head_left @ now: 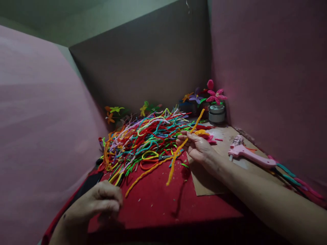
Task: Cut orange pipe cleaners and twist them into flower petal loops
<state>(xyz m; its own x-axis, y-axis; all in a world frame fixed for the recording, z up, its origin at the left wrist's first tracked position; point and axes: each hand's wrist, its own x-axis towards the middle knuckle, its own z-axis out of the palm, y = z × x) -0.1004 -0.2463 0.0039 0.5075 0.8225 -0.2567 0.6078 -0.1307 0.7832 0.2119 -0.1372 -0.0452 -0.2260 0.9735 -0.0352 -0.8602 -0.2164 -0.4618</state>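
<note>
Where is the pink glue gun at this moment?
In the head view, the pink glue gun lies on the brown board, to the right of the person's right hand.

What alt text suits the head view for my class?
Right hand holding an orange fuzzy stem above a red-covered table, the left hand loosely curled at the near left. Beyond lies a heap of multicoloured stems; a pink glue gun rests on cardboard at right.

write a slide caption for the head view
A right hand holds an orange fuzzy stem above a red tabletop, a multicoloured heap of stems and a pink glue gun nearby.
</note>
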